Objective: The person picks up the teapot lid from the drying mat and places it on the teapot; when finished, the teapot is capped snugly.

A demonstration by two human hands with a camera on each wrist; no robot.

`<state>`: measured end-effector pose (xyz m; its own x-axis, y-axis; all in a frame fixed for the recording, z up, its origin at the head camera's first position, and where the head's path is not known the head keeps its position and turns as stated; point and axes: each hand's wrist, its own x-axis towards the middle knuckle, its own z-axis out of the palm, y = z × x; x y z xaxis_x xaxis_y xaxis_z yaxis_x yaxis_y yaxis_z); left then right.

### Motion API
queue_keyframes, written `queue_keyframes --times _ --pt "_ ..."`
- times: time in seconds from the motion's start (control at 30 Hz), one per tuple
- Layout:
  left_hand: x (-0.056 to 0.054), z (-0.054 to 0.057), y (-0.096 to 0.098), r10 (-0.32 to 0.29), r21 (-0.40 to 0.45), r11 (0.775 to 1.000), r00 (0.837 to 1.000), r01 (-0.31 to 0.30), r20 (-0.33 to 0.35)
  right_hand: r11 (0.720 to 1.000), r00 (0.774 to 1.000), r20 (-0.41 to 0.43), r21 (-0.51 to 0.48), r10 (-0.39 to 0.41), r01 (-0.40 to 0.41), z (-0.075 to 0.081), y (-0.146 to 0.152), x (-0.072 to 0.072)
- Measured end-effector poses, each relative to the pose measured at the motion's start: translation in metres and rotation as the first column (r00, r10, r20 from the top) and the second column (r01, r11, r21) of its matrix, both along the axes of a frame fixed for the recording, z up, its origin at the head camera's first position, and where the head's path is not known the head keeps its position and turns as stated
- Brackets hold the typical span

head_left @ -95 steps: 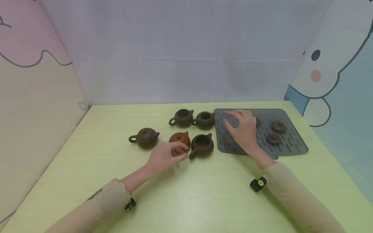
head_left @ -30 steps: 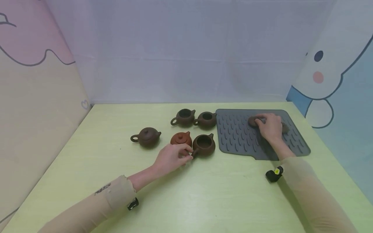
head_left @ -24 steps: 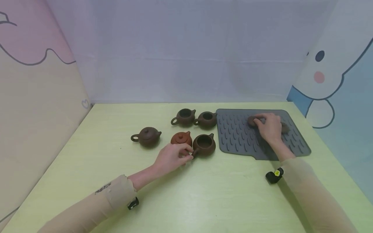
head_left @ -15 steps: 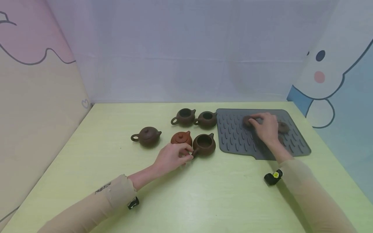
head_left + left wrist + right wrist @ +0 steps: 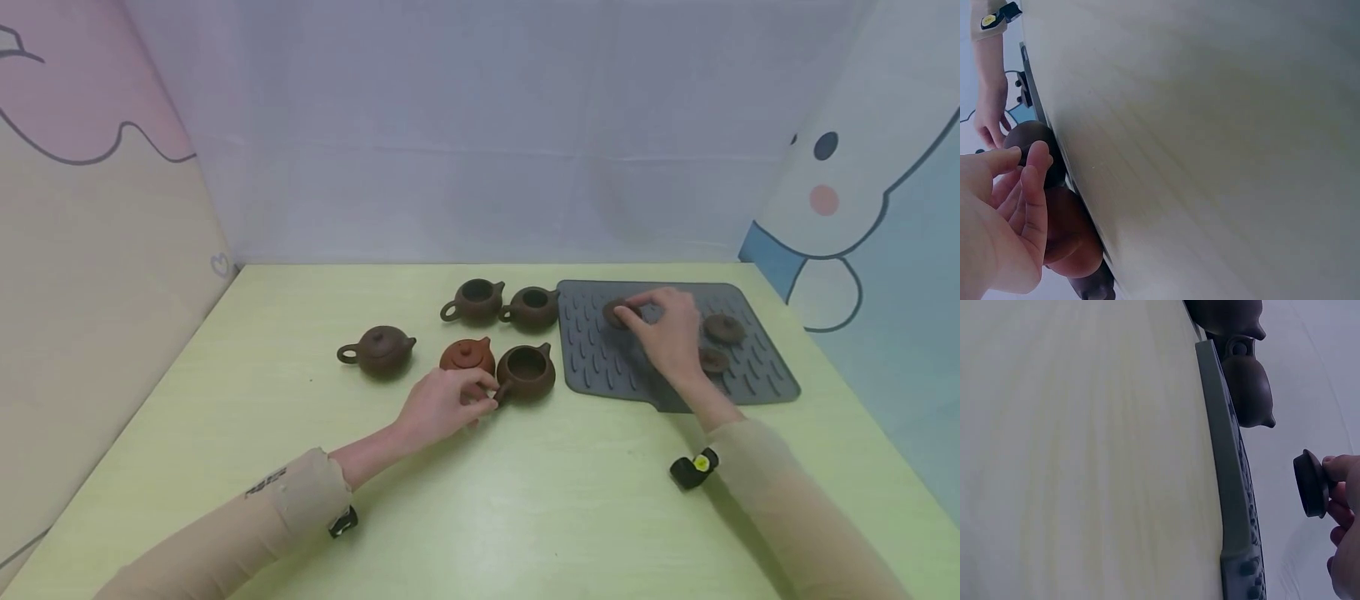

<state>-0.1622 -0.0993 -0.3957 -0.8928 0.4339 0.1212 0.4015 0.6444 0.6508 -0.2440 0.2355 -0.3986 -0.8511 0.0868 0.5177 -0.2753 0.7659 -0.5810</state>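
My right hand (image 5: pixel 672 333) pinches a dark brown teapot lid (image 5: pixel 612 313) between thumb and fingers. In the right wrist view the lid (image 5: pixel 1311 484) hangs tilted, raised above the grey mat (image 5: pixel 1225 444). My left hand (image 5: pixel 441 406) pinches the handle of a lidless dark brown teapot (image 5: pixel 536 388), whose spout points away. The left wrist view shows thumb and fingertip at that handle, beside the dark teapot's body (image 5: pixel 1030 132). Right behind the left hand sits an orange-brown teapot (image 5: pixel 468 353) with its lid on, partly covered by the hand.
Two more lidless dark teapots, one (image 5: pixel 477 306) and another (image 5: pixel 534 311), stand at the back beside the ridged grey mat (image 5: pixel 592 371). A lidded dark teapot (image 5: pixel 382 353) is at the left. Two lids, a larger (image 5: pixel 724 328) and a smaller (image 5: pixel 713 361), lie on the mat.
The right hand went from the mat's left part to a lid on its right side, took hold of it and lifted it leftward. The left hand moved slightly right onto the teapot's handle, then stayed.
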Motion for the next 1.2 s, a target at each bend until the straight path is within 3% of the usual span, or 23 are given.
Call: queue_keyframes --times 0.37,0.87,1.2 --pt "0.000 -0.001 0.000 -0.001 -0.007 1.000 1.000 0.001 0.000 0.992 0.994 -0.064 -0.072 0.094 -0.099 -0.001 -0.025 0.011" --pt "0.001 -0.001 0.000 0.000 0.010 1.000 1.000 0.000 0.023 0.959 0.969 -0.140 -0.174 0.203 -0.226 0.002 -0.063 0.028" --pt "0.001 0.000 0.000 0.005 0.009 1.000 1.000 -0.005 0.027 0.947 0.959 -0.108 -0.160 0.263 -0.277 0.005 -0.084 0.037"
